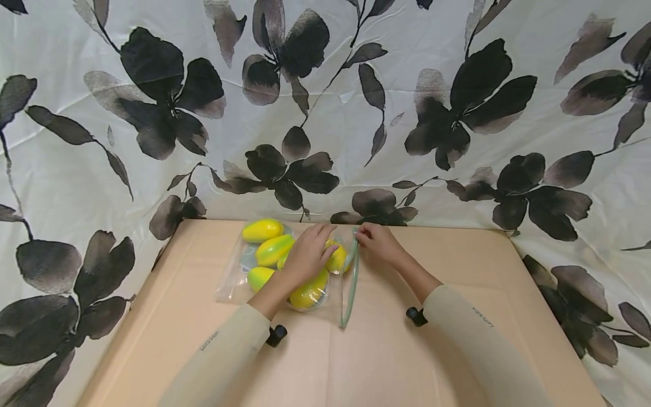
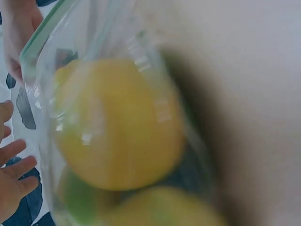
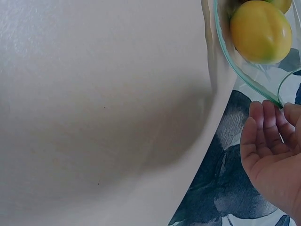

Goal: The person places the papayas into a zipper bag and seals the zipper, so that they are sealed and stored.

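Note:
A clear zip bag (image 1: 230, 287) lies on the table with several glossy yellow-green, mango-like fruits (image 1: 262, 230) inside. Its green-edged mouth (image 1: 350, 305) faces right and gapes, best seen in the right wrist view. My left hand (image 1: 309, 254) is over the bag among the fruits, its fingers spread and loosely extended. At the far corner of the mouth, my right hand (image 1: 378, 243) pinches the green edge between thumb and fingertips. In the left wrist view, a large yellow fruit (image 2: 117, 127) fills the middle behind the plastic, blurred; the left fingers show at the left edge.
The bag is on a light brown tabletop (image 1: 391, 350), near its back edge. Behind and beside the table hangs white cloth (image 1: 366, 192) with dark flower prints. Both forearms wear beige sleeves, and a small black device sits at each wrist.

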`<state>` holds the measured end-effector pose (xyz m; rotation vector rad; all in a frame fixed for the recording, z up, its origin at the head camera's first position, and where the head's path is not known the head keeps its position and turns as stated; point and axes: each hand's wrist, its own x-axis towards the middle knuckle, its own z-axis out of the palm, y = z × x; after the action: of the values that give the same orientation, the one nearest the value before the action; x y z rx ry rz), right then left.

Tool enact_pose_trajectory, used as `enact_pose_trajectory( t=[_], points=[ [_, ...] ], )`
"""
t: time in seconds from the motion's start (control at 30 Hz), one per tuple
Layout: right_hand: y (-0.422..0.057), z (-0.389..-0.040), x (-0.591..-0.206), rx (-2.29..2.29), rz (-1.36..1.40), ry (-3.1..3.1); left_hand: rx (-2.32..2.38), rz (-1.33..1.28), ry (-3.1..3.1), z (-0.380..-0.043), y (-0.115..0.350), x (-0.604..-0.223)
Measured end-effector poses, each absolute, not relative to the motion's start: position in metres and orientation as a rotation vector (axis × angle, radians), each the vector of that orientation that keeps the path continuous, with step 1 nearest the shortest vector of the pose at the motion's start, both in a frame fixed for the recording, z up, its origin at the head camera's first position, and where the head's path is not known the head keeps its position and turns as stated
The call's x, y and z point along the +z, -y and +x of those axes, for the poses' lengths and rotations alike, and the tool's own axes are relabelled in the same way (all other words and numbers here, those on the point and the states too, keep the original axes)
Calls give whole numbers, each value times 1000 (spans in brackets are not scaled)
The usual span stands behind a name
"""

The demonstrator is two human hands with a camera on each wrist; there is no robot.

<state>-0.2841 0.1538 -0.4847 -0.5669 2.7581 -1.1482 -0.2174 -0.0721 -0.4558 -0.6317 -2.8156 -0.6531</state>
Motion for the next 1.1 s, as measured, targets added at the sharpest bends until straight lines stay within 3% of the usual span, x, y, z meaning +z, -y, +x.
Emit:
enact_pose_trajectory(
  t=[0.43,1.1],
  points=[
    [-148,-283,-484,-1185,-584,-2805,-886,-694,2938,-289,48,-439],
    [-147,-285,-480,-1196,-579,-2856,-898,-734,2925,-299,36,-453]
  ],
)
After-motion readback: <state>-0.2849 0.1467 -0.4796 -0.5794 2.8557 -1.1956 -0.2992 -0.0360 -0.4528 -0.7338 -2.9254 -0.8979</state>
